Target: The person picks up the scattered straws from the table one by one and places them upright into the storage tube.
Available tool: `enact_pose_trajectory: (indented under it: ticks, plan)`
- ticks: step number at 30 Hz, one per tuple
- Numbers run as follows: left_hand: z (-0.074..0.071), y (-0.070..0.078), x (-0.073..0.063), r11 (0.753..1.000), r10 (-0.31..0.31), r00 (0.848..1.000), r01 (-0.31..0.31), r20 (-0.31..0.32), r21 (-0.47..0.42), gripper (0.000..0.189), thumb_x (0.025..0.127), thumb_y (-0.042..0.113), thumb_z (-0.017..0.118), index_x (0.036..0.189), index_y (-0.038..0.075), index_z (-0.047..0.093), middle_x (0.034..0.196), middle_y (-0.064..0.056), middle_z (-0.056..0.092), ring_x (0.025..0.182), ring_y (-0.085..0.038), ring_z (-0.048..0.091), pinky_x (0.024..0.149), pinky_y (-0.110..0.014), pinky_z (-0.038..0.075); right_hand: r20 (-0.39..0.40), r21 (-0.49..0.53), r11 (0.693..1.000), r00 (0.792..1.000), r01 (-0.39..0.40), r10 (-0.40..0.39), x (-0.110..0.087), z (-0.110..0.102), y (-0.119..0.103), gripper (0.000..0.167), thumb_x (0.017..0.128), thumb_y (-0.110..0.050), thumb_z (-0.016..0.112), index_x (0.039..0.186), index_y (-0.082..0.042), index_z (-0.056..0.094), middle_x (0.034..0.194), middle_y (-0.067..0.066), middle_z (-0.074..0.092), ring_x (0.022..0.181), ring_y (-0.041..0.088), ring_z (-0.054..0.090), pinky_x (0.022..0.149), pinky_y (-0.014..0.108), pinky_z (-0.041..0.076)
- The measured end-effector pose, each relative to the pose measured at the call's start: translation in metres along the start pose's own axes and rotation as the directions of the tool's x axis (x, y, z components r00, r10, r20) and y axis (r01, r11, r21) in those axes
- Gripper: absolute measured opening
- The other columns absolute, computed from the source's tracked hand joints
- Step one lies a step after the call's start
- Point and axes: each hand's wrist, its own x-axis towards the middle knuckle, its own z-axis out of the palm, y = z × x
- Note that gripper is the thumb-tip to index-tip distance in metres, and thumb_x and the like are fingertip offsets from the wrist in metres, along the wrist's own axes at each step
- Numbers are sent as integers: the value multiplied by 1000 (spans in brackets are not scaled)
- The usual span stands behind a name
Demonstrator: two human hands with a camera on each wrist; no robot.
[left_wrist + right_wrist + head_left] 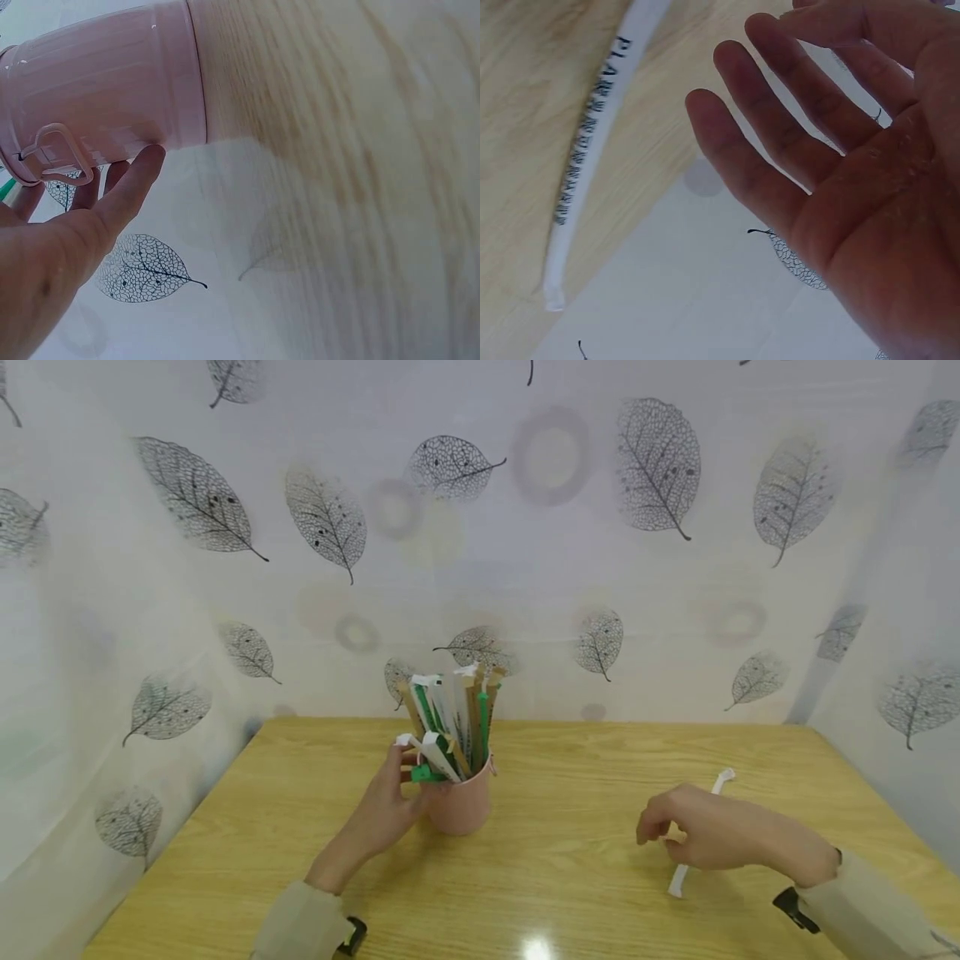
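Observation:
A pink metal bucket (459,806) stands upright on the table, packed with paper-wrapped straws (468,727) in white, brown and green. My left hand (388,802) rests against the bucket's left side, close by its wire handle (67,154). In the left wrist view the thumb touches the pink wall low down, and the other fingers are partly hidden behind the handle. Over to the right, a single white wrapped straw (592,142) with black print lies slanted on the table. My right hand (723,828) hovers over it, fingers loosely bent and holding nothing, hiding the straw's middle.
The wood-grain table (577,777) reaches back to a pale curtain (510,568) printed with dark leaves, which also closes in both sides. Several straws lean out over the bucket's front left rim. Bare tabletop lies between the two hands.

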Motion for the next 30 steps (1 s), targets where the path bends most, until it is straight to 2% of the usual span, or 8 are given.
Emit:
enact_pose_trajectory:
  ticks: [3,6,10,14,19,27,30]
  plan:
    - [0,-1,0,1000,20,1000,-20,1,-1,55,99,31,69,140,17,35,144,-23,52,125,-40,60,102,-53,53,23,8,999,999,-41,41,-14,8,9,42,76,11,69,103,-20,76,100,-14,69,92,3,64,75,28,57]
    - [0,-2,0,999,38,999,-38,4,-5,50,100,30,68,136,17,35,143,-25,52,125,-41,60,99,-53,55,14,-15,999,999,-46,46,-22,14,15,45,69,13,71,97,-21,77,96,-16,67,91,2,65,76,28,58]
    - [1,-3,0,1000,30,1000,-30,4,-4,52,100,30,68,138,16,35,143,-23,51,127,-41,58,101,-53,54,-17,-67,997,999,-44,43,-25,20,20,39,70,8,76,91,-24,77,94,-17,65,89,2,64,77,30,59]
    - [1,-2,-1,1000,-2,1000,2,2,-4,59,100,31,68,144,13,34,145,-21,50,129,-41,57,105,-54,51,-67,-124,992,998,7,-15,-26,25,24,30,75,1,83,87,-26,76,91,-16,62,84,-1,60,71,26,57]
    - [2,-2,-1,1000,-9,1000,9,-1,-5,59,99,30,69,144,13,34,144,-21,50,129,-42,57,104,-54,52,-146,-209,975,983,75,-107,-23,31,26,28,72,-1,85,82,-26,74,86,-17,61,78,-4,56,64,22,52]
    - [2,-2,-1,999,51,999,-51,-9,6,50,100,29,68,136,17,35,143,-23,52,127,-40,58,102,-55,52,-223,-250,963,962,99,-156,-16,36,25,29,71,0,84,79,-23,69,82,-16,62,77,-3,58,63,21,53]
    - [2,-1,0,999,48,999,-48,-6,4,51,99,28,69,136,16,36,142,-24,52,126,-41,59,102,-55,53,-279,-283,950,936,135,-216,-11,35,23,30,71,1,85,83,-22,70,83,-14,65,77,-3,61,62,19,52]
